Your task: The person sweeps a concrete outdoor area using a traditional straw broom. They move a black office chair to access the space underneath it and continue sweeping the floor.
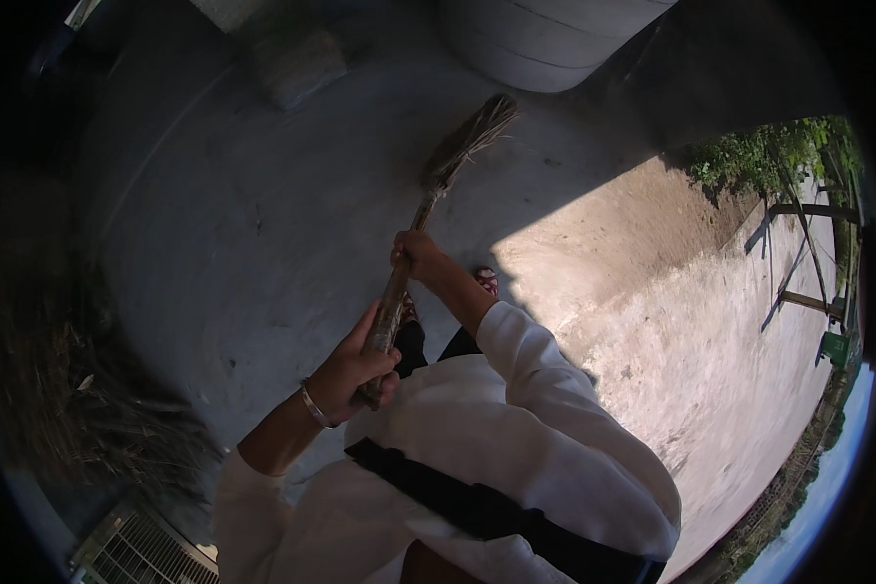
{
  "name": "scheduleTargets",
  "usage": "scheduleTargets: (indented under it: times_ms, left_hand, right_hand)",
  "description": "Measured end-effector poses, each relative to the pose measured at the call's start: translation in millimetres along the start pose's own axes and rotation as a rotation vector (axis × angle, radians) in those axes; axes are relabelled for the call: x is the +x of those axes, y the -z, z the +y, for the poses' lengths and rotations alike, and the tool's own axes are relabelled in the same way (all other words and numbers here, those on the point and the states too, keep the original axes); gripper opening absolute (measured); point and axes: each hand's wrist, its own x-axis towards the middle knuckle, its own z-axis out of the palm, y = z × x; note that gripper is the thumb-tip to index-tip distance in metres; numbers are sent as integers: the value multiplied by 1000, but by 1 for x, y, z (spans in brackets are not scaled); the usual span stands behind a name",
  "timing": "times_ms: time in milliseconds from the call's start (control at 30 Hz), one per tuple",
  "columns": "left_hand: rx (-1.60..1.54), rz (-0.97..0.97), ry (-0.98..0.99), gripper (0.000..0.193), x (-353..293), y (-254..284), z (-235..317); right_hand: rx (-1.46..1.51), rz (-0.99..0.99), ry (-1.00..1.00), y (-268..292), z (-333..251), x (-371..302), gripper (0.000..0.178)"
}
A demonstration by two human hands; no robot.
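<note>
Gripping the broom [439,181] over the grey floor [263,195], left fingers [386,373] wrapped round its handle end, right fingers [400,249] wrapped farther up, I appear mid-sweep; another stroke would call for firm two-handed guidance.

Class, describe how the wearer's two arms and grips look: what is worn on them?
The left sleeve and right sleeve are loose, plain and white, ending short of the wrists. The left grip is ungloved, with a shiny, silver-coloured bracelet around its wrist. The right grip is ungloved too, with no bracelet showing.
</note>
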Motion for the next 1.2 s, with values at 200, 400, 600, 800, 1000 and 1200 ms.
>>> scheduleTargets:
  times_ms: [200, 400, 600, 800, 1000, 1200]
  left_hand:
    - [143, 96, 11, 68, 92, -75, 17]
    - [196, -27, 173, 62, 178, -167, 9]
    - [242, -275, 326, 68, 227, -247, -24]
    - [56, -341, 415, 75, 249, -227, -29]
    - [394, -235, 415, 83, 192, -246, -22]
    - [326, -304, 616, 89, 214, -265, -46]
  right_hand:
    - [133, -167, -104, 22, -77, 40, 16]
    - [299, -225, -165, 146, -141, 71, 21]
    - [382, 65, 15, 262, -236, -37, 18]
    - [255, 357, 264, 304, -257, -51, 13]
    - [248, 129, 122, 290, -206, -54, 19]
    - [501, -110, -58, 339, -179, -78, 17]
